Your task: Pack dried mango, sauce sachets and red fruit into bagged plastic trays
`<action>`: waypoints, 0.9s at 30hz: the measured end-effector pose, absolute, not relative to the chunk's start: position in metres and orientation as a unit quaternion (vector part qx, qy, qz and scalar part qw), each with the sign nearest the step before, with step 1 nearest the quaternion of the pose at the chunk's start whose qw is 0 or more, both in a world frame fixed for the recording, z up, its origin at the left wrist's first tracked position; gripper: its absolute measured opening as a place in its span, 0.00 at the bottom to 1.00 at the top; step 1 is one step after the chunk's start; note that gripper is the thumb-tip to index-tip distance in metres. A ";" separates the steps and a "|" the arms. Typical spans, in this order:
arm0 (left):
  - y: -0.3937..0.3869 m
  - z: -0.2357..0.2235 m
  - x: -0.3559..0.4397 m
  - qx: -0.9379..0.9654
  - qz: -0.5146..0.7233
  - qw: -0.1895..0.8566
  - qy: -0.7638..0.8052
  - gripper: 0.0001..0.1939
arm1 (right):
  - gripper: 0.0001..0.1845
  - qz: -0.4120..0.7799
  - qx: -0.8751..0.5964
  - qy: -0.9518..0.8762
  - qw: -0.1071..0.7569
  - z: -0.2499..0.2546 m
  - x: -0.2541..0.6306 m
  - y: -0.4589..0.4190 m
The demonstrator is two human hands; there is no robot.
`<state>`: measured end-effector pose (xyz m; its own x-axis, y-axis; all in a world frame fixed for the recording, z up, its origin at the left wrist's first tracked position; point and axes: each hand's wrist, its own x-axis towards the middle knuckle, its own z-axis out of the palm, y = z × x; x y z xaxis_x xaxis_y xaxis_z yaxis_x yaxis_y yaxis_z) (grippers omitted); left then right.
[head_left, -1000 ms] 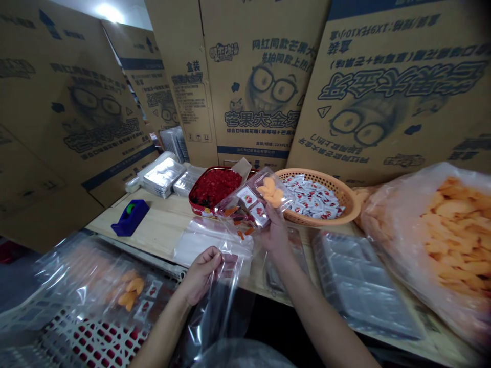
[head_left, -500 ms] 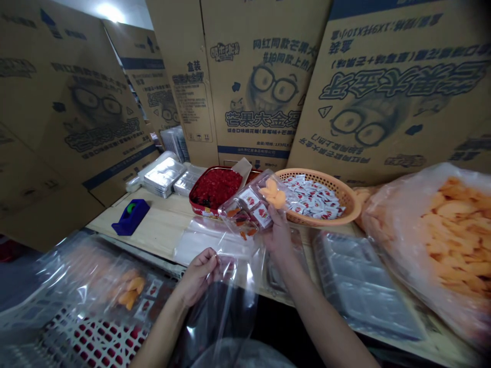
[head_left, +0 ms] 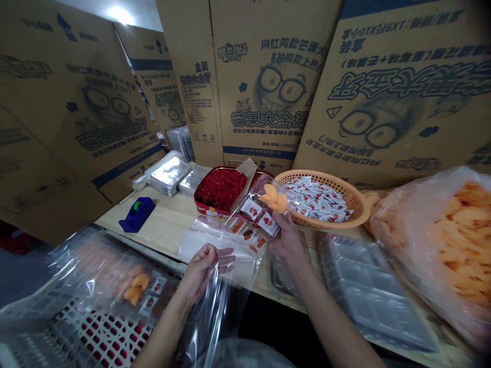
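Observation:
My right hand (head_left: 287, 237) grips a clear plastic tray (head_left: 251, 214) by its right side, tilted above the table. In its compartments lie orange pieces (head_left: 274, 197), two white printed sachets (head_left: 268, 223) and small dark red and orange bits (head_left: 249, 234). My left hand (head_left: 203, 268) pinches the edge of a clear plastic bag (head_left: 215, 312) between thumb and index finger, its other fingers partly inside the film. The bag hangs down below the table edge. Flat clear bags (head_left: 195, 240) lie on the table behind my left hand.
A red tin (head_left: 220, 189) of red bits and an orange basket (head_left: 360, 204) of sachets stand behind. Empty trays (head_left: 368, 286) and a sack of orange pieces (head_left: 460, 240) are right; a blue tape dispenser (head_left: 136, 214) and a white crate (head_left: 103, 332) with packed trays are left.
The view has shifted slightly, moving the scene to the right. The fingers of my left hand have spread at the bag's edge, and the tray in my right hand has tilted a little.

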<state>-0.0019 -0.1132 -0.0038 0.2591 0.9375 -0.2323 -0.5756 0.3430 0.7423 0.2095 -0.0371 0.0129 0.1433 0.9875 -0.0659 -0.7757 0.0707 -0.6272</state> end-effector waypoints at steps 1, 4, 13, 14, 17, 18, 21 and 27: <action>-0.114 -0.003 -0.002 0.269 0.505 0.747 0.337 0.07 | 0.17 0.624 -0.277 -0.192 0.705 0.012 0.210 -0.037; -0.115 -0.001 -0.002 0.276 0.502 0.748 0.334 0.07 | 0.18 0.613 -0.275 -0.190 0.716 0.008 0.211 -0.035; -0.107 0.007 0.000 0.360 0.466 0.712 0.382 0.15 | 0.19 0.638 -0.273 -0.229 0.683 0.015 0.207 -0.040; -0.104 0.009 -0.001 0.375 0.456 0.702 0.397 0.15 | 0.20 0.644 -0.274 -0.238 0.673 0.017 0.206 -0.040; -0.090 0.016 -0.002 0.401 0.441 0.671 0.442 0.13 | 0.20 0.649 -0.277 -0.257 0.661 0.022 0.203 -0.039; -0.086 0.018 -0.002 0.401 0.440 0.664 0.452 0.13 | 0.19 0.649 -0.278 -0.263 0.658 0.024 0.202 -0.038; -0.074 0.025 0.003 0.389 0.452 0.660 0.456 0.13 | 0.17 0.653 -0.287 -0.279 0.642 0.029 0.198 -0.034; -0.064 0.031 0.012 0.380 0.499 0.677 0.385 0.12 | 0.18 0.680 -0.324 -0.267 0.601 0.036 0.195 -0.034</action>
<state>0.0116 -0.0638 0.0310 0.2058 0.9681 -0.1428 -0.3824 0.2139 0.8989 0.1945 -0.0342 0.0356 -0.0685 0.9904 -0.1199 -0.6451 -0.1356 -0.7520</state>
